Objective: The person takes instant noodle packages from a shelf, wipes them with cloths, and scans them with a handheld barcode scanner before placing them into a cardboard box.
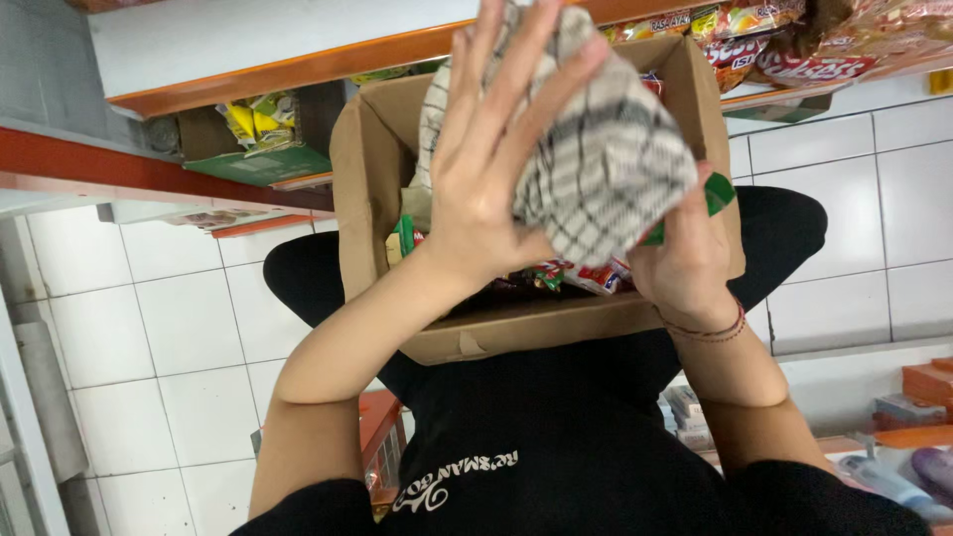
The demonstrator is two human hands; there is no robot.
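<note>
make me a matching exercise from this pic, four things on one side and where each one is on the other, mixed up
Things:
1. checked cloth
2. cardboard box
3. thread bracelet
4. snack packets

Places:
A. around the right wrist
B. resting on the person's lap, open at the top
C. lying inside the box, under the cloth
D. held between the left hand and the right hand, above the box

Pairs: 1-D, 2-B, 3-A, 4-C
</note>
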